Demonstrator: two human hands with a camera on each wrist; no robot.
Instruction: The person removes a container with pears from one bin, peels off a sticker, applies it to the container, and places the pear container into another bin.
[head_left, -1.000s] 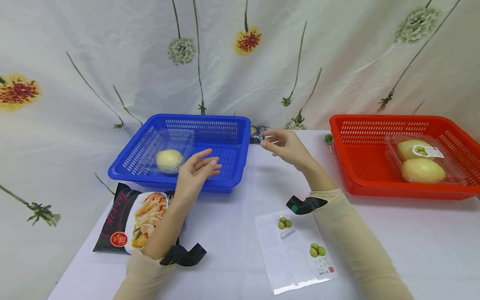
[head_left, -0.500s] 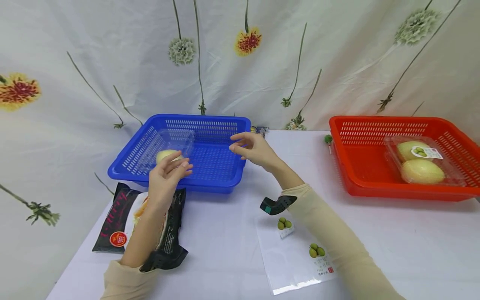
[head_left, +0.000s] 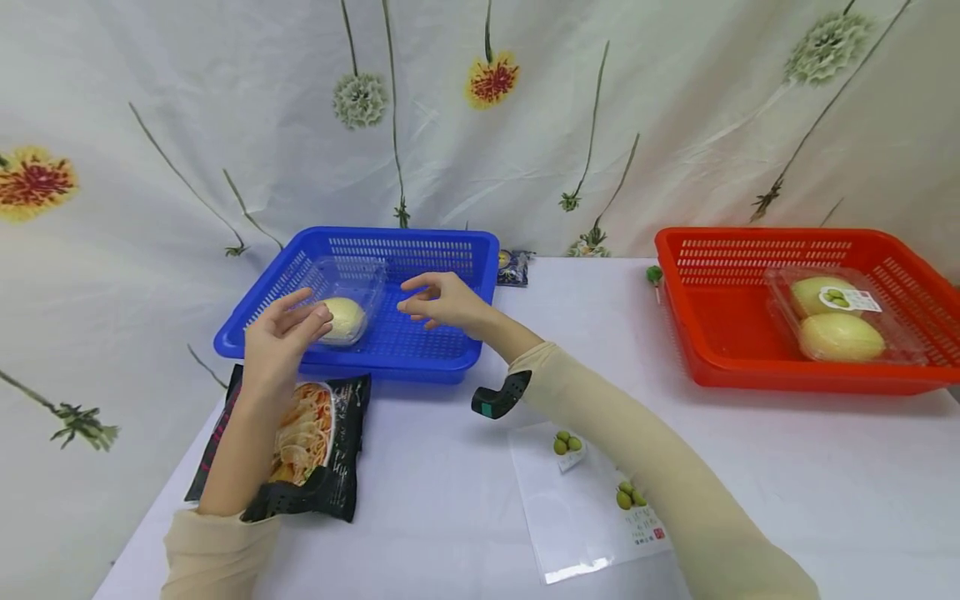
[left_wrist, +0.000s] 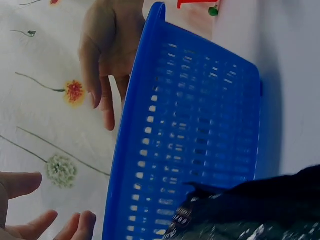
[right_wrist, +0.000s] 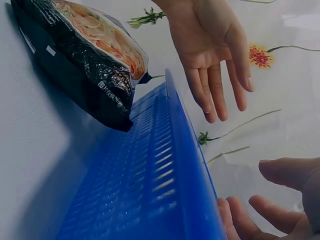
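Observation:
My left hand (head_left: 279, 340) hovers over the near left side of the blue basket (head_left: 420, 364), fingers loosely bent and nothing in them. Over the basket's right half is my right hand (head_left: 446, 302), also holding nothing, its fingers spread from the thumb. Inside the basket lies a clear plastic clamshell box (head_left: 367, 279) with a pale yellow, melon-like round fruit (head_left: 345, 320) in it, between the two hands. In the left wrist view, the basket's side wall (left_wrist: 200, 115) fills the middle, and the left fingers (left_wrist: 75, 227) show at the lower left.
A black noodle packet (head_left: 345, 442) lies before the basket, partly behind the left forearm. A red basket (head_left: 697, 367) at right holds a labelled clamshell box (head_left: 900, 342) with two similar fruits (head_left: 842, 336). A clear printed sleeve (head_left: 540, 508) lies mid-table; a small dark packet (head_left: 514, 268) sits behind.
Both hands have moved left: the right from beside the blue basket to over it, the left from the basket's middle to its left side. The basket and boxes stay put.

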